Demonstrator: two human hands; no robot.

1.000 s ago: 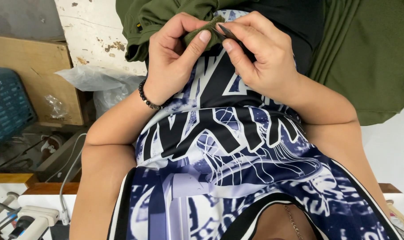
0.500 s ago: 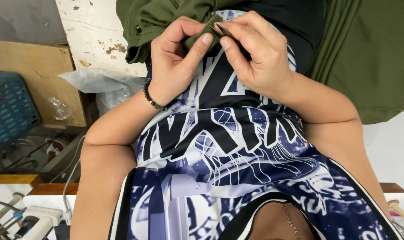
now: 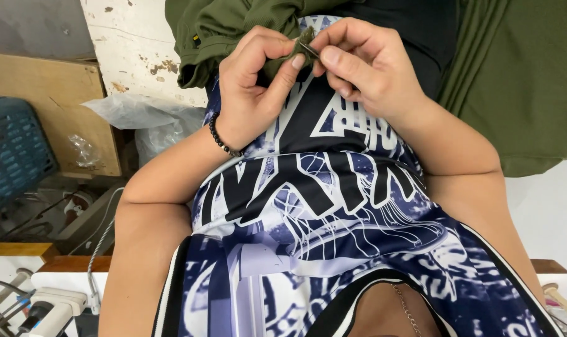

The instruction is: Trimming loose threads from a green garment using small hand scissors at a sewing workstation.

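Olive-green fabric is now pinched higher between left hand and right hand, both closed on it; a thin tool seems pressed against the fold.

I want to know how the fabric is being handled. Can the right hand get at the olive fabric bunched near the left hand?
Probably yes: the right hand already meets the left hand at the pinched olive fabric, with nothing between them.
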